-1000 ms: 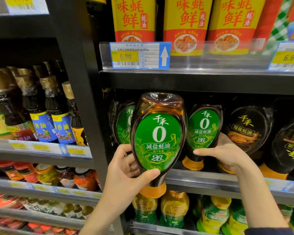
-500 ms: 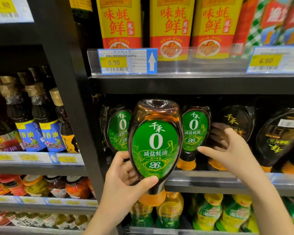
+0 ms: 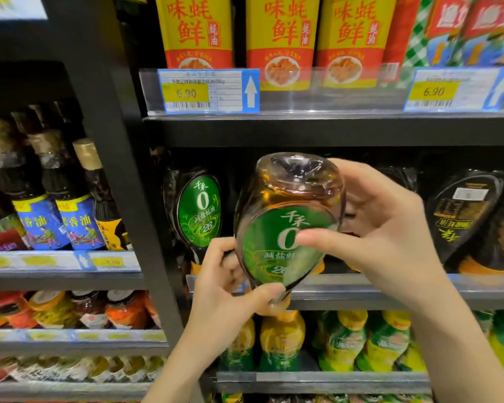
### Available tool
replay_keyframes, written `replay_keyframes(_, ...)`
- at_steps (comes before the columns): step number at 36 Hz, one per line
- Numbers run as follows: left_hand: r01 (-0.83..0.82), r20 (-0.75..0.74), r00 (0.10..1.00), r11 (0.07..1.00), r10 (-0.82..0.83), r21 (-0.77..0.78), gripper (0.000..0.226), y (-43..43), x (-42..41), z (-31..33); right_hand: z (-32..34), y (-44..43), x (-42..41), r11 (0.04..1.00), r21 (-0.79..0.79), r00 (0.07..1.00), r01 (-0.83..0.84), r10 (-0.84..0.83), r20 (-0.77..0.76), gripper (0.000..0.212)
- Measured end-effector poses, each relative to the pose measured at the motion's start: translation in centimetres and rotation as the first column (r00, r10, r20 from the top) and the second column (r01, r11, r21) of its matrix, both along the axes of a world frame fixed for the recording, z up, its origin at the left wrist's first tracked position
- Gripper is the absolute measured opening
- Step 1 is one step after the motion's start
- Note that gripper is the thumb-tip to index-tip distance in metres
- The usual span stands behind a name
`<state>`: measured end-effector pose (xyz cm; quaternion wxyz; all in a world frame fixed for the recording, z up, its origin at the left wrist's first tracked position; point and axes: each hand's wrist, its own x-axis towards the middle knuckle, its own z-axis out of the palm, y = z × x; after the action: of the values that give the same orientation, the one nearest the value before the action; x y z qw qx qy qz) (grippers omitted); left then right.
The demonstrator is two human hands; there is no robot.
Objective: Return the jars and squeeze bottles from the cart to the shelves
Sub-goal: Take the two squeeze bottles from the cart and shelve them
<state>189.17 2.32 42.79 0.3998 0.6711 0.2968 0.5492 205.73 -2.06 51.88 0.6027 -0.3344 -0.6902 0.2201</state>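
The squeeze bottle's green label [image 3: 277, 242] reads "千禾 0"; price tag [image 3: 207, 91] reads "6.90".

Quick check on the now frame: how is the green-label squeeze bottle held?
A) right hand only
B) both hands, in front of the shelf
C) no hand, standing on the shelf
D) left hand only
B: the left hand grips the squeeze bottle near its orange cap at the bottom, while the right hand wraps its upper body, thumb across the green label, holding it tilted in front of the shelf.
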Motion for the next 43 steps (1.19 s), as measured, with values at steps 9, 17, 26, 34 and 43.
replay_keyframes(9,-0.099,-0.009,0.995,0.981,0.102,0.168,0.051,2.9,0.1,0.0,-0.2,1.0,0.4,0.995,0.097,1.0,-0.012,0.01,0.016,0.06)
replay_keyframes(17,-0.072,-0.311,0.944,0.99,0.107,0.123,0.075,4.5,0.6,-2.3,-1.9,3.0,0.8,0.999,0.017,0.987,0.039,-0.041,0.157,0.06)
replay_keyframes(26,-0.146,-0.426,0.895,0.989,0.13,-0.004,0.076,5.7,1.1,-3.5,-2.3,5.6,1.3,0.987,-0.063,0.908,0.151,-0.113,0.404,0.058)
replay_keyframes(34,-0.166,-0.476,0.865,0.986,0.159,0.028,0.075,6.3,1.0,-3.0,-0.5,6.9,1.2,0.945,0.026,0.699,0.325,-0.259,0.666,0.078)
replay_keyframes(43,-0.212,-0.577,0.801,0.977,0.159,-0.025,0.064,8.1,0.8,-2.9,1.7,8.0,-0.3,0.813,0.321,0.206,0.486,-0.464,0.862,0.072)
